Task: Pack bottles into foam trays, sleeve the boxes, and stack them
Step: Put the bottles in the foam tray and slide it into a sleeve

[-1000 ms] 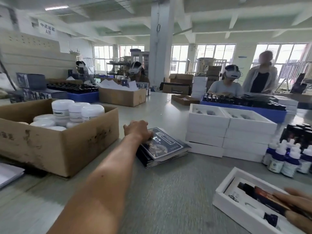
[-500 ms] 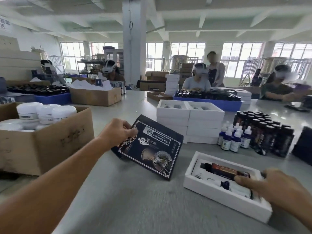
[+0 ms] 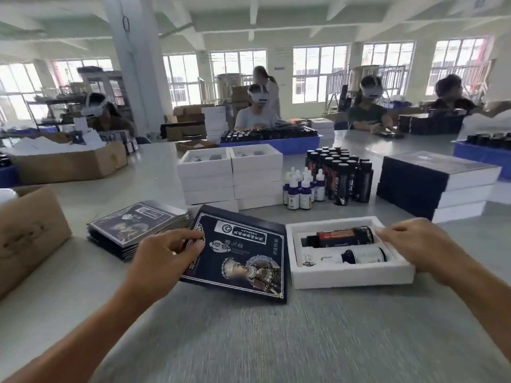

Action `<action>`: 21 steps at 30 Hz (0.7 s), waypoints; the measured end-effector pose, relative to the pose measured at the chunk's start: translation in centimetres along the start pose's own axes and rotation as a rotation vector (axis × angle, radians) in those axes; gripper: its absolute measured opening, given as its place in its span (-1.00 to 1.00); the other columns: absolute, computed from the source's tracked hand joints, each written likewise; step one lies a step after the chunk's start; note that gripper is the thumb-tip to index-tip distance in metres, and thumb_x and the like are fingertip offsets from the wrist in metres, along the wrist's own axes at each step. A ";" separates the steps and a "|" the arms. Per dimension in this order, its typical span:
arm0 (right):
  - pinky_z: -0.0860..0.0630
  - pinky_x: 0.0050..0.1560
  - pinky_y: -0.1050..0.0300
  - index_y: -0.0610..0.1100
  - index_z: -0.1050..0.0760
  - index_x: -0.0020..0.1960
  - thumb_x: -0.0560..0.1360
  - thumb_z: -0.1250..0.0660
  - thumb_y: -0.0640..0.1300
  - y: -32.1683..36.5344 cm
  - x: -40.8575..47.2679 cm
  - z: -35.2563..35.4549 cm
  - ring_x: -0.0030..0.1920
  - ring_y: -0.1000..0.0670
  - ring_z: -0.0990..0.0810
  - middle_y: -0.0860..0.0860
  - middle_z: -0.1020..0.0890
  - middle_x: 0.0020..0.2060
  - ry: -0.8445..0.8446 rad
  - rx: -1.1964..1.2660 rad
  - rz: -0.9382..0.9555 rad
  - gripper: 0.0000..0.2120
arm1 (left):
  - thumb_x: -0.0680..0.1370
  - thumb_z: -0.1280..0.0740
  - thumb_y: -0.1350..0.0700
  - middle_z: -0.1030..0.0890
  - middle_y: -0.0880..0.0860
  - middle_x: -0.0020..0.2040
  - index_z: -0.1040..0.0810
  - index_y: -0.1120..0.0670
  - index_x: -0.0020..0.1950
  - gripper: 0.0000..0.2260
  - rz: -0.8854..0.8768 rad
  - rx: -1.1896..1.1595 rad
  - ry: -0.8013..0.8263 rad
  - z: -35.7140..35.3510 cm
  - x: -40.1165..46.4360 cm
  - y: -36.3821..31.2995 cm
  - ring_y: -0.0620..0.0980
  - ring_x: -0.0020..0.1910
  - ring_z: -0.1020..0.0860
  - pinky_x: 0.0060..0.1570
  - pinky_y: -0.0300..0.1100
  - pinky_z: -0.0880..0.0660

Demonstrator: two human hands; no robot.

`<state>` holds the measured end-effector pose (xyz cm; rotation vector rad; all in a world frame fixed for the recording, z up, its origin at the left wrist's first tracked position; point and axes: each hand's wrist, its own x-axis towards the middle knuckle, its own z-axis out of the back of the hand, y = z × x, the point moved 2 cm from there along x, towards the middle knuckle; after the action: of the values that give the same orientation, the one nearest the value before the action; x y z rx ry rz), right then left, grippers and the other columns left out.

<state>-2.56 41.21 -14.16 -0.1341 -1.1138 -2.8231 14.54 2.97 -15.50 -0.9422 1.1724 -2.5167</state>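
Matt white foam tray [image 3: 345, 275]; glossy printed card sleeve [image 3: 243, 261]; smooth grey table [image 3: 276, 341]; brown corrugated cardboard box [image 3: 30, 236].

The grey table [image 3: 249, 341] carries a foam tray [image 3: 351, 275], sleeves [image 3: 138, 225] and bottles [image 3: 340, 175].
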 end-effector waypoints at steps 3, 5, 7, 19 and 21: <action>-0.41 -0.31 0.13 -0.02 -0.57 -0.05 0.58 -0.33 0.04 -0.3 0.4 0.4 -0.16 0.01 -0.54 0.03 -0.59 -0.14 0.047 0.050 -0.046 -0.86 | 0.50 -0.46 0.11 -0.70 -0.18 -0.23 -0.68 -0.20 -0.08 -0.83 -0.005 -0.071 0.005 -0.4 -0.4 -0.4 -0.21 -0.23 -0.67 -0.41 -0.42 -0.51; -0.51 -0.39 0.10 -0.04 -0.53 0.00 0.58 -0.35 -0.01 -0.4 0.6 0.9 -0.22 -0.07 -0.64 -0.10 -0.65 -0.13 0.106 0.226 -0.165 -0.90 | 0.50 -0.45 0.15 -0.70 -0.15 -0.25 -0.69 -0.12 -0.06 -0.85 0.032 -0.145 0.001 -0.8 -0.4 -0.3 -0.19 -0.27 -0.67 -0.44 -0.43 -0.49; -0.56 -0.47 0.09 -0.10 -0.55 0.04 0.56 -0.39 -0.06 -0.5 0.4 1.4 -0.38 -0.10 -0.69 -0.17 -0.72 -0.24 0.193 0.422 -0.254 -0.87 | 0.51 -0.44 0.17 -0.71 -0.10 -0.25 -0.68 -0.07 -0.03 -0.86 0.102 -0.217 0.014 -1.0 -0.2 0.2 -0.11 -0.29 -0.69 -0.43 -0.38 -0.52; -0.62 -0.38 -0.01 -0.17 -0.54 0.10 0.58 -0.35 -0.14 -0.9 0.7 0.8 -0.37 -0.10 -0.72 -0.13 -0.72 -0.33 0.111 0.758 -0.232 -0.87 | 0.51 -0.41 0.09 -0.73 0.06 -0.13 -0.64 -0.10 0.11 -0.81 0.288 -0.300 0.169 -1.0 0.3 2.2 0.04 -0.24 -0.70 -0.33 -0.26 -0.60; -0.61 -0.39 0.01 -0.17 -0.53 0.11 0.59 -0.34 -0.14 -0.8 0.6 0.6 -0.37 -0.11 -0.72 -0.14 -0.72 -0.33 0.111 0.761 -0.227 -0.86 | 0.52 -0.42 0.09 -0.73 0.05 -0.12 -0.65 -0.10 0.09 -0.82 0.288 -0.310 0.159 -1.0 0.4 2.4 0.05 -0.22 -0.70 -0.34 -0.25 -0.60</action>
<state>-3.27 42.15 -14.24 0.2203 -2.1708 -2.3119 13.43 1.81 -17.63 -0.5866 1.6518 -2.2518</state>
